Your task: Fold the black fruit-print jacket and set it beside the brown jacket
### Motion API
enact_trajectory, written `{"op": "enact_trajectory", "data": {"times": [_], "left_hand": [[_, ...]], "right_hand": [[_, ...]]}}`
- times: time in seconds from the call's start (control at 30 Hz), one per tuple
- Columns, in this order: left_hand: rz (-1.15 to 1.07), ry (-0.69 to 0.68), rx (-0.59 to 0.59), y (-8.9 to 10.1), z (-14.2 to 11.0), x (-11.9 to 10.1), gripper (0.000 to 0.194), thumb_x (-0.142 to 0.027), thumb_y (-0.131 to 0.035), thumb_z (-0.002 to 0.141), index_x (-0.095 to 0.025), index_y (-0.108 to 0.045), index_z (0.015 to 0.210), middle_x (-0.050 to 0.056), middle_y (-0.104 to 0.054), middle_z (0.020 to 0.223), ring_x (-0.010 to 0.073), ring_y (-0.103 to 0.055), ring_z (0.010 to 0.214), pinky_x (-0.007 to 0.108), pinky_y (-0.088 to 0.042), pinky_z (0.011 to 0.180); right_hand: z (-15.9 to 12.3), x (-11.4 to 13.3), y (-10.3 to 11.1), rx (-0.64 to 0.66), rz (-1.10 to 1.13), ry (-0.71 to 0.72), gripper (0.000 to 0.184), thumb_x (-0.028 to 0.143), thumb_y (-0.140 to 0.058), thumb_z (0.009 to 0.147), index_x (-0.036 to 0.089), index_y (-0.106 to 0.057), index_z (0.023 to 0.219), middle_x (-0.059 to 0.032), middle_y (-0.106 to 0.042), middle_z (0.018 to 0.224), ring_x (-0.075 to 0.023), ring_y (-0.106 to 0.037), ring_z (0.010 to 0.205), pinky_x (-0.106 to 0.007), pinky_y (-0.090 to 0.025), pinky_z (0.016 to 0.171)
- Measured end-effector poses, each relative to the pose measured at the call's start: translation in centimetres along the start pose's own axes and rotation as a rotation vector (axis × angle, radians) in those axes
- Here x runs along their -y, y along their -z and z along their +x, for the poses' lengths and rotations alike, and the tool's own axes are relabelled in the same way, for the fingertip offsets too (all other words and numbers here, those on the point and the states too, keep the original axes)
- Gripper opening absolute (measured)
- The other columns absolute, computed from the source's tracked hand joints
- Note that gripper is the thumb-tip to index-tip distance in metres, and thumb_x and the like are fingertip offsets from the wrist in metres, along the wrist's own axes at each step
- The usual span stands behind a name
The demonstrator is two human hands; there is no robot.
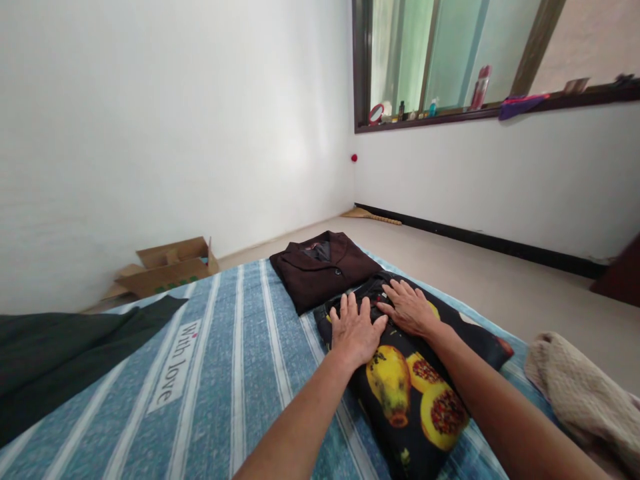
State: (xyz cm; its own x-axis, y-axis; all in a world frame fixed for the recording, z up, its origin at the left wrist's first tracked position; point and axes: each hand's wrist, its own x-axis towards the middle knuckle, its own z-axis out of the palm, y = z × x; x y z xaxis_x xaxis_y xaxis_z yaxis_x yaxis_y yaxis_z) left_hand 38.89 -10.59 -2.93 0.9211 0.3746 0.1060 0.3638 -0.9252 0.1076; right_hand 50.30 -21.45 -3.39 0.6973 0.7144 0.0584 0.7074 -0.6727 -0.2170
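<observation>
A black garment with a yellow papaya print [395,380] lies on the striped blue bed sheet [255,373]. My left hand [354,330] rests flat on its upper left part, fingers spread. Beside it, my right hand [409,308] presses on the upper right part, its fingers also stretched out. One side of the garment spreads out to the right, past my right forearm. Just beyond my hands sits a folded dark brown jacket [325,263], with its collar and a button showing.
Dark green cloth [75,353] covers the bed's left side. A beige textured cloth [580,387] lies at the right edge. Past the bed stand an open cardboard box [170,270] and a broom [373,215] on the floor. Small items line the window sill [450,115].
</observation>
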Motion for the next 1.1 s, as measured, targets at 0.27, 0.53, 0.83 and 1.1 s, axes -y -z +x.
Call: {"op": "enact_trajectory", "data": {"times": [0.27,0.53,0.83,1.1], "left_hand": [[0.01,-0.002,-0.005,0.3,0.0,-0.4,0.062,-0.059,-0.024,0.088,-0.019,-0.04,0.131,0.017,-0.035,0.141,0.0326,-0.026,0.131,0.053,-0.024,0.1],[0.061,-0.029,-0.095,0.0,0.0,-0.5,0.056,-0.056,-0.025,0.089,-0.019,-0.047,0.124,0.015,-0.043,0.135,0.032,-0.035,0.125,0.051,-0.03,0.097],[0.053,-0.106,-0.244,1.0,-3.0,-0.8,0.058,-0.051,-0.029,0.091,-0.012,-0.041,0.132,0.017,-0.033,0.143,0.0281,-0.021,0.135,0.045,-0.015,0.108],[-0.075,-0.007,-0.006,-0.3,-4.1,0.1,0.075,-0.063,-0.026,0.086,-0.012,-0.027,0.14,0.017,-0.021,0.148,0.0297,-0.013,0.137,0.049,-0.014,0.108]], "right_hand": [[0.0,-0.3,-0.6,-0.005,-0.055,0.003,0.058,0.053,-0.03,0.09,0.023,-0.033,0.14,-0.0081,-0.021,0.149,-0.0297,-0.013,0.136,-0.052,-0.015,0.105],[0.1,-0.3,-0.9,0.01,-0.07,-0.015,0.058,0.055,-0.028,0.09,0.025,-0.031,0.14,-0.0056,-0.019,0.15,-0.0287,-0.013,0.136,-0.051,-0.017,0.105],[0.0,-0.4,-0.9,0.02,-0.091,-0.019,0.06,0.059,-0.025,0.09,0.026,-0.03,0.14,-0.0056,-0.019,0.15,-0.0279,-0.014,0.136,-0.051,-0.018,0.105],[0.1,-1.0,-1.2,0.017,-0.141,-0.014,0.06,0.059,-0.024,0.089,0.028,-0.028,0.14,-0.0045,-0.019,0.15,-0.0288,-0.015,0.136,-0.051,-0.021,0.104]]}}
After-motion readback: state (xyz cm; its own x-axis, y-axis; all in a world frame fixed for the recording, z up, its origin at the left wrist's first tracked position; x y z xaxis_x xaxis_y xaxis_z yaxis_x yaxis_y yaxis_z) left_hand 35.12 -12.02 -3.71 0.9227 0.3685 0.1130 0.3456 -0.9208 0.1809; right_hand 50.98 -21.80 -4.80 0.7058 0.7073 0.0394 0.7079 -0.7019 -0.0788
